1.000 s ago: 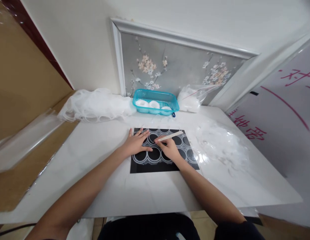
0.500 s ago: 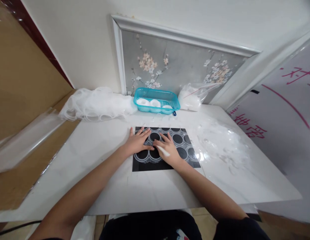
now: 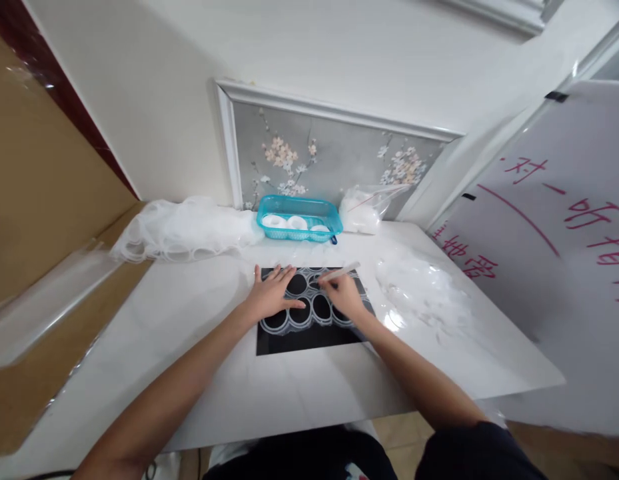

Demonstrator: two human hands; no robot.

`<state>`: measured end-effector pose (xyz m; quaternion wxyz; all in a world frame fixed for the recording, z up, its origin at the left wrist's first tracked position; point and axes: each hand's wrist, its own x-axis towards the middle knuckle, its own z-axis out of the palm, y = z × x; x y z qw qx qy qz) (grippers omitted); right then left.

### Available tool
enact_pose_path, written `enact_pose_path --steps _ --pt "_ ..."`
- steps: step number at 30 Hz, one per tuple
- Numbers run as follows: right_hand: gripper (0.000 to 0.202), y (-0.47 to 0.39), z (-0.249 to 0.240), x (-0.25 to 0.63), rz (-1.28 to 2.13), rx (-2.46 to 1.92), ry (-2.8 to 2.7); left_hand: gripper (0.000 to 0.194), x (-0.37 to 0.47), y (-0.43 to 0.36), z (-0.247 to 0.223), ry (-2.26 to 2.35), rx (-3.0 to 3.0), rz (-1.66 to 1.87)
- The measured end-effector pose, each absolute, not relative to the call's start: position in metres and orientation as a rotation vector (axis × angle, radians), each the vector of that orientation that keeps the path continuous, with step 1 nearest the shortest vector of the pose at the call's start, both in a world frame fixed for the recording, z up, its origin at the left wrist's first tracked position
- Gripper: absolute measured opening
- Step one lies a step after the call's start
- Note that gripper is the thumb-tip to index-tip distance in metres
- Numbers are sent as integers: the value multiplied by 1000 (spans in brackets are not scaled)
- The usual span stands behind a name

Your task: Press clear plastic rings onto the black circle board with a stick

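A black mat [image 3: 289, 341] lies on the white table, carrying a clear plastic sheet with several round cut-outs [image 3: 321, 308]. My left hand [image 3: 270, 293] presses flat on the left side of the sheet, its fingers spread. Over the sheet's middle, my right hand [image 3: 343, 296] is closed around a slim white pen-shaped tool [image 3: 345, 270]. The tool's upper end slants up to the right; its working tip is too small to make out.
A blue basket [image 3: 300, 203] with several white rings stands by the wall. Beside it are a clear bag of white pieces [image 3: 360, 211] and a heap of white ringed sheets [image 3: 189, 230]. Clear plastic scraps [image 3: 424, 287] lie to the right. A marked whiteboard [image 3: 554, 267] borders the right side.
My right hand has gone from lying nearly flat on the sheet to gripping the tool, which now points up right. My left hand stays on the sheet. The view has shifted.
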<state>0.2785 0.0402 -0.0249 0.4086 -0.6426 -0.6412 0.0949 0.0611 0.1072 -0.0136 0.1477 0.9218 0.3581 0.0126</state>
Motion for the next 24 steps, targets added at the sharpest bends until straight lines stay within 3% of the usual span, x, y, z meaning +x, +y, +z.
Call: enact_pose_path --steps 7,17,24 --pt "20 18 -49 268 449 -1535 -1485 69 105 107 -19 892 2739 -15" --pt "21 21 -48 270 535 -1463 -1425 87 107 120 -18 916 2644 -250" --pt "18 22 -48 270 468 -1480 -1518 88 109 117 -11 931 2629 -301"
